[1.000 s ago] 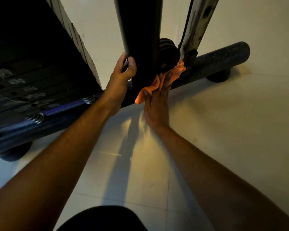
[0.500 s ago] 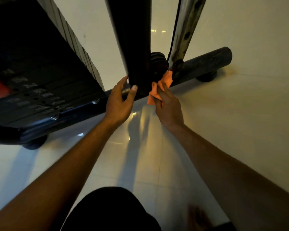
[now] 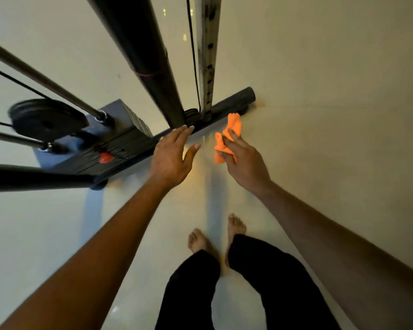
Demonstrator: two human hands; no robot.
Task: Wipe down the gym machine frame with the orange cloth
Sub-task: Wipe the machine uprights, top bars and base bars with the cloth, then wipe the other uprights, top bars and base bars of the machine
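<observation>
The gym machine frame shows as a thick black upright post (image 3: 150, 65), a worn silver rail with holes (image 3: 206, 55) and a dark base bar (image 3: 234, 102) on the floor. My right hand (image 3: 242, 160) pinches the crumpled orange cloth (image 3: 227, 139) in the air, just right of the post's foot and clear of the frame. Fingers straight and spread, my left hand (image 3: 173, 156) hovers in front of the post's base without touching it.
A black weight stack with a red pin (image 3: 105, 158) stands at the left, with a pulley wheel (image 3: 45, 119), guide rods and cables above it. My bare feet (image 3: 215, 234) and dark trousers are below on the pale tiled floor (image 3: 320, 139).
The view has risen well above the floor. My left hand let go of the post and opened. My right hand lifted the cloth off the base of the frame.
</observation>
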